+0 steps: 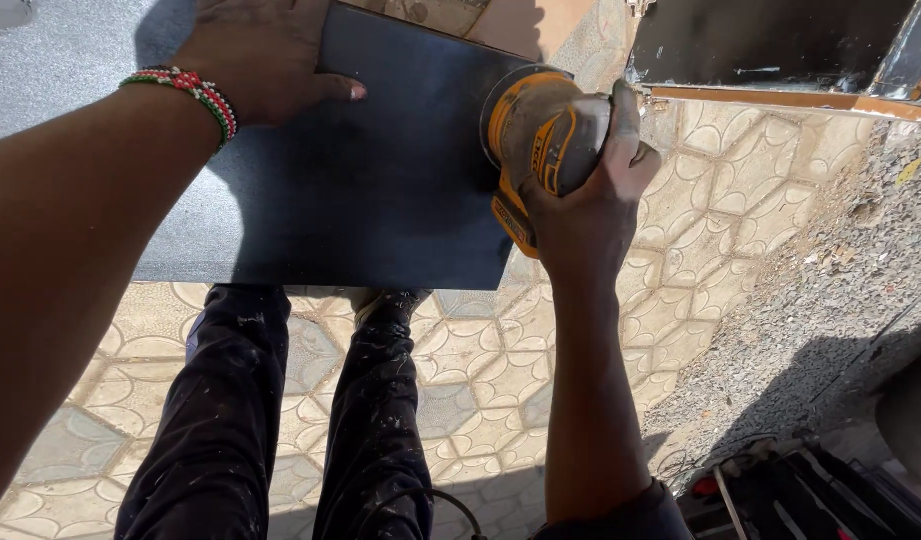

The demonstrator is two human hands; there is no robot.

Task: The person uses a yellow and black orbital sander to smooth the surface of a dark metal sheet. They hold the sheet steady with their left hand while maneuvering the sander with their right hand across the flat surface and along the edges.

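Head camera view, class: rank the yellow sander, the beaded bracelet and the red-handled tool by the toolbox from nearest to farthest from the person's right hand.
1. Yellow sander: gripped in the right hand, at the dark panel's right edge.
2. Beaded bracelet: on the left wrist, upper left.
3. Red-handled tool: on the ground, lower right.

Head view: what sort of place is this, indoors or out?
Probably an outdoor work yard: sunlit patterned paving, loose gravel, and a dark panel under an orange power sander held by the right hand.
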